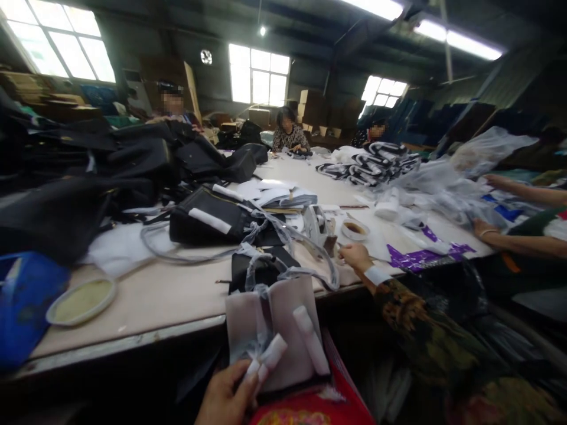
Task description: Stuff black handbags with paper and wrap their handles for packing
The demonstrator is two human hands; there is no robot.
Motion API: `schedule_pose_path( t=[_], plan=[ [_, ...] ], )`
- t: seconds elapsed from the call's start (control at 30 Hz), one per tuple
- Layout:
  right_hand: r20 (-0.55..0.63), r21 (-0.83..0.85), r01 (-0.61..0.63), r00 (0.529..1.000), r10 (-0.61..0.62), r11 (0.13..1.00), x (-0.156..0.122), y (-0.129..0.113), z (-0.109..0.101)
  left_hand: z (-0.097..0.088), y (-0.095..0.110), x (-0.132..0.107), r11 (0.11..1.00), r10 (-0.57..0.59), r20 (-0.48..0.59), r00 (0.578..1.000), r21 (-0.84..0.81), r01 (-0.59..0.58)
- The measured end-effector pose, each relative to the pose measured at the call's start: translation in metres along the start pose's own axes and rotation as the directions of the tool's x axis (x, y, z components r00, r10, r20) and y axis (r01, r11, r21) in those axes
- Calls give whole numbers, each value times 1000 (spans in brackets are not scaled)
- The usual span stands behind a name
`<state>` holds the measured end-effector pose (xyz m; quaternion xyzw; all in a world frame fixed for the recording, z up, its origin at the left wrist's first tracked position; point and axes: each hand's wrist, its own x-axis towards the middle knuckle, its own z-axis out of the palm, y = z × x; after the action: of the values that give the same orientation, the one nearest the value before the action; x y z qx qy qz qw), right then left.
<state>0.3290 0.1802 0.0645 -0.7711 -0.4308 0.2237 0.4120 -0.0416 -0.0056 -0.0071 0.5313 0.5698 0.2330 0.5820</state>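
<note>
My left hand [230, 389] is at the bottom of the view, its thumb and fingers closed on a white foam strip [273, 353] with clear plastic bunched beside it. The strip lies against a bag's pale grey-pink panel [287, 307], which leans on the table's front edge. Another white foam roll [310, 339] rests on that panel. Plastic-wrapped handles [316, 273] loop above the bag. My right hand [357, 257] is closed beside a tape dispenser [315, 224]; what its fingertips pinch, if anything, is too blurred to make out. A roll of tape [355, 230] lies just behind it.
Black bags [208, 215] are heaped on the left, near a round lid [82, 302] and a blue container [26, 307]. Stacked white sheets [283, 195] lie mid-table. A co-worker's arms [522, 236] reach in from the right among clear plastic bags [443, 189]. Other people sit across the table.
</note>
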Motion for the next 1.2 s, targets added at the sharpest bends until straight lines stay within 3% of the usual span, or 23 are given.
schedule_pose_path(
  t=[0.1,0.17,0.2,0.27,0.33,0.4,0.47,0.67,0.9,1.07,1.2],
  plan=[
    [-28,27,21,999,-20,999,-23,0,-9,0,10,-9,999,29,-20,999,22,-29],
    [45,73,62,997,-65,995,-59,-5,-11,1,13,-10,999,28,-32,999,18,-28],
    [140,121,122,980,-138,985,-83,-9,-10,2,14,-10,1000,26,-37,999,8,-25],
    [444,149,178,867,-227,973,-136,-19,-2,6,14,-8,1000,23,-36,999,-16,-23],
    [663,148,149,719,-210,978,-188,-28,12,9,14,-7,998,36,-31,999,-41,-37],
    [767,129,82,624,-152,988,-225,-33,31,11,15,-7,996,72,-38,997,-43,-74],
    [801,95,30,592,-94,995,-245,-34,49,12,16,-8,993,118,-48,992,-10,-119],
    [774,-61,-76,626,96,995,-247,-28,74,12,4,-6,976,216,-134,967,40,-213],
    [735,-116,-41,669,113,992,-251,-18,79,14,-6,-5,955,292,-221,930,117,-272],
    [708,-174,10,696,118,985,-251,-21,82,13,-8,-7,931,360,-203,911,141,-337],
    [706,-198,30,697,121,980,-252,-24,84,13,-12,-8,935,353,-170,920,90,-343]
  ],
)
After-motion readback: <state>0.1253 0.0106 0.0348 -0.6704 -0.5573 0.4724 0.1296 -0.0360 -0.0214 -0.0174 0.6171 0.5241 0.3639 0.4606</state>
